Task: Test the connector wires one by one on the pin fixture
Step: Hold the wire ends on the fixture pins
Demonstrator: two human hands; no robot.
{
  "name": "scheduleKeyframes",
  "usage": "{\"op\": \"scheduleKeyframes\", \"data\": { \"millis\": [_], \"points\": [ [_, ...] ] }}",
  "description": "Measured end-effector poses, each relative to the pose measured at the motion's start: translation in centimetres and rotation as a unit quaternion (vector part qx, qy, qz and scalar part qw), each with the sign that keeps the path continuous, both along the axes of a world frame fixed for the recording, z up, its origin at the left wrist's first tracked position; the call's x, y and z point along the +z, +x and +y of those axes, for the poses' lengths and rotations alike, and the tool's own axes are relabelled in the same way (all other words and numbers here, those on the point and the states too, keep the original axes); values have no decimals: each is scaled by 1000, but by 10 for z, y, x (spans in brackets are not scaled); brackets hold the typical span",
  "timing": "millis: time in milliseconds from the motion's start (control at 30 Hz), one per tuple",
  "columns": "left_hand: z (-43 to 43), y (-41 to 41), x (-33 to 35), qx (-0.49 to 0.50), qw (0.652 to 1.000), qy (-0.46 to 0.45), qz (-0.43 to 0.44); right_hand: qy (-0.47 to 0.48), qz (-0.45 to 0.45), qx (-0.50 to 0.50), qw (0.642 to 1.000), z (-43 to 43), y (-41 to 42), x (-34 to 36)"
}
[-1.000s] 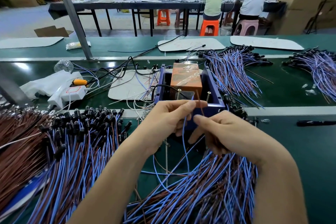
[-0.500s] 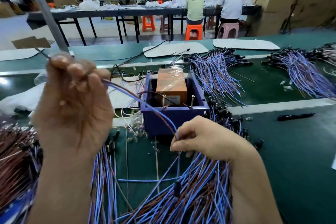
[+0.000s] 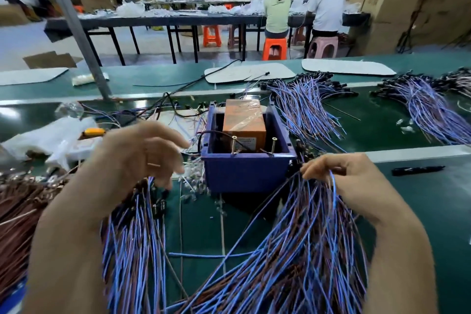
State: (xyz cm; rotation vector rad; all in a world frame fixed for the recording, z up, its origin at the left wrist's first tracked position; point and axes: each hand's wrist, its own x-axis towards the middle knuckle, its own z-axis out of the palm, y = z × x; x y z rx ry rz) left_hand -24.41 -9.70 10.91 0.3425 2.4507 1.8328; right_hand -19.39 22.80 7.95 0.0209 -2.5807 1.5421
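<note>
The pin fixture is a blue box (image 3: 244, 173) at the centre of the green bench, with an orange block (image 3: 243, 120) inside and two brass pins (image 3: 274, 144) near its front wall. My left hand (image 3: 135, 158) hovers left of the box over a pile of blue and brown connector wires (image 3: 135, 237), fingers spread and holding nothing. My right hand (image 3: 339, 178) is right of the box, fingertips pinched on blue wires at the top of the near wire bundle (image 3: 293, 262).
More wire bundles lie behind the box (image 3: 305, 107) and at the far right (image 3: 428, 107). Brown wires (image 3: 17, 211) are heaped at the left. A black pen (image 3: 418, 170) lies to the right. White bags (image 3: 48, 137) sit at the left. People work at a far table.
My left hand came down from its raised position, let the wire go and now has its fingers spread over the left pile. My right hand moved right and pinches wires in the bundle.
</note>
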Motion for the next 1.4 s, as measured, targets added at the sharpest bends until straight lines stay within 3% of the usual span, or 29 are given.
{"op": "scheduleKeyframes", "data": {
  "millis": [67,133,167,300,400,467,600,800,1100,1267,1333,1400],
  "points": [
    [-7,-11,-12,49,989,-141,22,57,-52,37,996,9,4,-4],
    [-18,-26,-38,148,925,-351,1,106,-115,72,985,14,7,-7],
    [-21,-31,-50,169,899,-404,-21,110,-128,80,982,16,7,-7],
    [-10,-48,-83,147,822,-549,-37,33,-118,75,990,19,15,0],
    [1,-46,-95,123,760,-637,-46,39,-104,57,992,24,18,2],
    [3,-46,-96,123,747,-652,-40,57,-110,41,991,27,18,0],
    [-1,-46,-90,110,767,-630,-58,115,-148,74,980,27,16,-8],
    [0,-43,-91,105,759,-640,-58,132,-160,62,976,29,15,-14],
    [-11,-42,-82,23,802,-590,-87,76,-132,43,987,31,15,-11],
    [-11,-34,-65,36,909,-415,-14,27,-27,0,999,17,17,8],
    [-8,-27,-50,55,951,-303,-4,-4,-17,54,998,1,19,16],
    [2,-15,-31,49,987,-152,6,-98,-47,124,986,-20,22,27]
  ]
}}
